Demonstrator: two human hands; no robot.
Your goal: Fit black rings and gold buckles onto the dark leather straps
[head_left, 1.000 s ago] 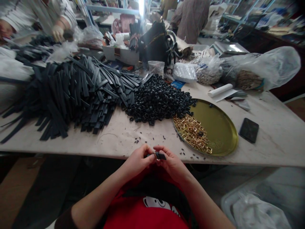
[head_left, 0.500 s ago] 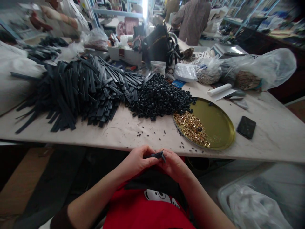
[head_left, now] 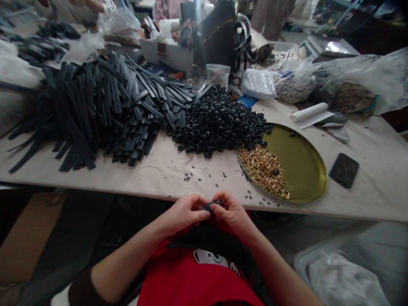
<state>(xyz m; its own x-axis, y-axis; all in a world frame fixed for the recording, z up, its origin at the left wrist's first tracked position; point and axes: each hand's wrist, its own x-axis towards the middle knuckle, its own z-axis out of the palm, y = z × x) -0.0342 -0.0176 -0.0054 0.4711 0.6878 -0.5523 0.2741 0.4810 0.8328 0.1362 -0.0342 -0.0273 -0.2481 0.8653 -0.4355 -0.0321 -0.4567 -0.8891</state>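
Just off the table's front edge, my left hand and my right hand pinch a dark strap between them. Fingers cover most of the strap, and its far end lies hidden in my lap. A golden glint shows by the right fingertips, too small to name. Beyond my hands, a heap of small black loops spreads on the table. Beside it, gold metal buckles fill the left part of a round gold tray. Many dark flat straps lie piled on the left.
A black phone lies right of the tray on the table. Rolled white paper, plastic bags and a black bag stand further back. Small black scraps dot the front edge. A bin with clear plastic is at lower right.
My right fingers have closed over the strap's free end, which stuck out before. The view has tipped downward, so the table's back items sit higher.
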